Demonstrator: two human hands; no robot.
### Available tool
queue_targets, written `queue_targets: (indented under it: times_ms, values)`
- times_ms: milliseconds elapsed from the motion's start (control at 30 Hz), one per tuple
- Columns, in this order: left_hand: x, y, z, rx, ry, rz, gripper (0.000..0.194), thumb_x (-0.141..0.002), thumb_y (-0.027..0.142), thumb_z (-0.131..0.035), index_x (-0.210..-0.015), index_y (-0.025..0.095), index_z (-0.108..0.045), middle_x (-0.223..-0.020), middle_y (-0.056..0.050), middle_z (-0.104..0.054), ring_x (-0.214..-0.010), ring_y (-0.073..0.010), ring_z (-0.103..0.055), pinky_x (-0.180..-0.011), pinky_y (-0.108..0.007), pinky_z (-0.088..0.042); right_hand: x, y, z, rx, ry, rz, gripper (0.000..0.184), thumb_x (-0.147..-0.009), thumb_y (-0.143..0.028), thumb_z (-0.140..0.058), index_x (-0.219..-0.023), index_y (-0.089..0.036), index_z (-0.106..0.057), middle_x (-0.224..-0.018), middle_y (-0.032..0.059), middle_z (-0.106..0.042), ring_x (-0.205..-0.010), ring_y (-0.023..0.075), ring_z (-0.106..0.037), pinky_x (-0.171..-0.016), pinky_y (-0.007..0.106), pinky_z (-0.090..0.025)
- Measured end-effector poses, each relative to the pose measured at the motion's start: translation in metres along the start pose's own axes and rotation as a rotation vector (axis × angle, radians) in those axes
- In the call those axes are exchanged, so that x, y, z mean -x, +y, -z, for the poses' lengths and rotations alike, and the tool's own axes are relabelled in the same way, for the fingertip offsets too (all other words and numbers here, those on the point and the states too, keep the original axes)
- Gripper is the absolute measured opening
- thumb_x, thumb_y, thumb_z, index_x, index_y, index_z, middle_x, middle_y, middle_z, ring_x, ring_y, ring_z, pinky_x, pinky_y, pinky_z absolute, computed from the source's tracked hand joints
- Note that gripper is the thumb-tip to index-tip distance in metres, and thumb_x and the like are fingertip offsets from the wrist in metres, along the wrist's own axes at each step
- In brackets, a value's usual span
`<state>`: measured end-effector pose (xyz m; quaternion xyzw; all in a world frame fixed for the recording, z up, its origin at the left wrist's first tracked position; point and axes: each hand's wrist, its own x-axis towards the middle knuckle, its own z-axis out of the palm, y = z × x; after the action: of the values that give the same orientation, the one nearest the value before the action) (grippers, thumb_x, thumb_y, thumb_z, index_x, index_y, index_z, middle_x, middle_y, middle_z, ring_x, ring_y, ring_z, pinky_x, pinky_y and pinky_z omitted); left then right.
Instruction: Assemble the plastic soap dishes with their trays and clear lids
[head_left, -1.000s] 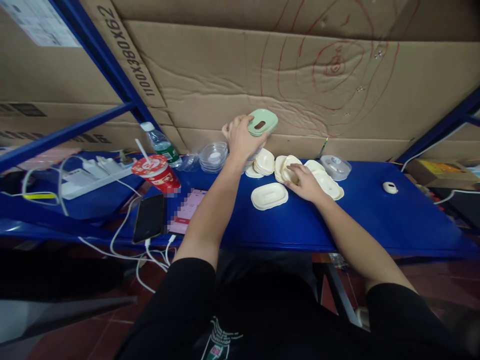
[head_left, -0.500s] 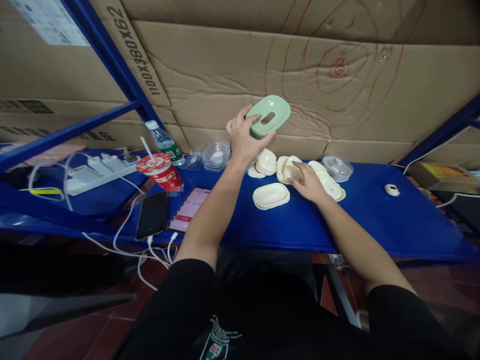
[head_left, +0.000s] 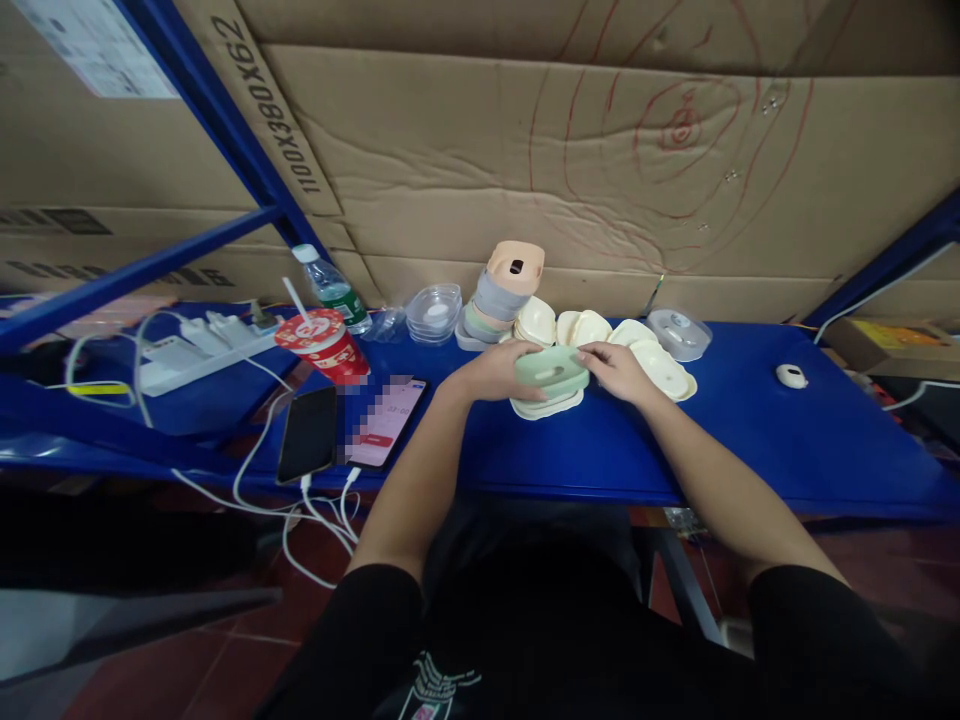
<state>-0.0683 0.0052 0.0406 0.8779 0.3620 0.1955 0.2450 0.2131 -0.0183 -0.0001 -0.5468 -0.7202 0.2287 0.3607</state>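
Note:
My left hand (head_left: 496, 373) grips the left end of a light green oval plastic piece with a slot in its middle (head_left: 553, 366). My right hand (head_left: 616, 372) holds the right end of the same green piece between bent fingers. Directly under it on the table lies a cream oval lid-like piece (head_left: 551, 407), partly hidden. Behind my hands stands a leaning stack of grey, green and peach plastic pieces (head_left: 504, 295). Cream pieces (head_left: 585, 328) lie in small piles behind, and more cream ovals (head_left: 660, 368) lie to the right of my right hand.
On the blue table (head_left: 750, 430) stand clear plastic containers (head_left: 433, 312), a clear lidded box (head_left: 679, 335), a red cup with a straw (head_left: 326, 345) and a water bottle (head_left: 334, 290). Two phones (head_left: 307, 435) with charging cables lie left. A small white case (head_left: 791, 376) sits right. Cardboard (head_left: 420, 150) rises behind.
My left hand has brought the green piece down from in front of the cardboard to just above the cream oval. My right hand has left the cream pile and taken the green piece's right end.

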Motion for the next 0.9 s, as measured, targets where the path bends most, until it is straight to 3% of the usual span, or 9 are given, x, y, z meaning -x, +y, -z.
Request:
queue_targets:
  times_ms: [67,200,400,567,667,767,833,900]
  values:
    - [-0.001,0.002,-0.002,-0.059,-0.101,0.041,0.086,-0.065,0.053,-0.094,-0.141,0.022,-0.068,-0.148,-0.014,-0.068,-0.137,-0.0379,-0.065,-0.118,-0.052,-0.052,0.002,-0.001,0.001,0.177,-0.05,0.05,0.045,-0.101,-0.055,-0.057,-0.115,-0.019,-0.08,-0.096,0.009,-0.083,-0.081,0.0244,-0.073,-0.075,0.036,-0.053]
    - [-0.002,0.005,-0.005,-0.125,-0.18,0.117,0.102,-0.066,0.056,-0.091,-0.154,0.018,-0.056,-0.16,-0.018,-0.058,-0.146,-0.0383,-0.057,-0.122,-0.047,-0.048,0.005,-0.005,0.003,0.414,-0.151,0.095,0.044,-0.104,-0.052,-0.053,-0.117,-0.019,-0.079,-0.104,0.0119,-0.084,-0.092,0.0286,-0.076,-0.077,0.037,-0.051]
    - [0.001,0.006,0.0,-0.114,-0.29,0.122,0.073,-0.067,0.05,-0.086,-0.132,0.021,-0.07,-0.14,-0.012,-0.074,-0.127,-0.0369,-0.07,-0.101,-0.043,-0.056,0.007,-0.007,0.005,0.362,-0.25,0.067,0.042,-0.101,-0.058,-0.058,-0.108,-0.02,-0.074,-0.094,0.0104,-0.081,-0.083,0.0267,-0.073,-0.073,0.036,-0.049]
    - [-0.002,-0.007,-0.011,-0.122,-0.203,0.009,0.086,-0.055,0.047,-0.094,-0.135,0.027,-0.071,-0.136,-0.011,-0.076,-0.124,-0.0372,-0.071,-0.101,-0.046,-0.057,0.008,-0.003,0.007,0.371,-0.344,0.014,0.054,-0.092,-0.073,-0.067,-0.107,-0.021,-0.069,-0.089,0.0084,-0.077,-0.078,0.0259,-0.071,-0.067,0.035,-0.047]
    - [-0.004,-0.017,-0.015,-0.129,-0.173,-0.021,0.09,-0.051,0.048,-0.097,-0.134,0.027,-0.071,-0.138,-0.013,-0.075,-0.126,-0.0383,-0.071,-0.104,-0.05,-0.056,0.008,-0.002,0.005,0.364,-0.352,0.026,0.062,-0.095,-0.074,-0.064,-0.122,-0.018,-0.068,-0.09,0.0093,-0.077,-0.078,0.0267,-0.071,-0.067,0.036,-0.048]
    - [-0.003,-0.025,-0.006,-0.045,-0.124,-0.006,0.086,-0.05,0.048,-0.097,-0.13,0.026,-0.074,-0.137,-0.012,-0.076,-0.123,-0.0365,-0.072,-0.102,-0.047,-0.058,0.008,-0.003,0.004,0.344,-0.348,0.058,0.066,-0.098,-0.07,-0.063,-0.138,-0.018,-0.064,-0.095,0.0101,-0.079,-0.081,0.0271,-0.073,-0.07,0.036,-0.05]
    - [-0.002,-0.03,0.005,0.059,-0.002,0.049,0.072,-0.058,0.05,-0.095,-0.122,0.024,-0.077,-0.129,-0.012,-0.079,-0.112,-0.0321,-0.075,-0.094,-0.042,-0.061,0.009,-0.005,0.004,0.356,-0.342,0.072,0.066,-0.1,-0.068,-0.062,-0.143,-0.019,-0.063,-0.097,0.0104,-0.079,-0.082,0.0271,-0.073,-0.072,0.037,-0.051]
    - [0.0,-0.037,0.016,0.1,0.273,0.144,0.047,-0.076,0.048,-0.085,-0.113,0.021,-0.077,-0.116,-0.011,-0.081,-0.102,-0.0276,-0.076,-0.091,-0.04,-0.061,0.009,-0.006,0.004,0.371,-0.337,0.08,0.063,-0.101,-0.067,-0.061,-0.142,-0.019,-0.065,-0.098,0.011,-0.079,-0.083,0.0272,-0.074,-0.074,0.037,-0.052]
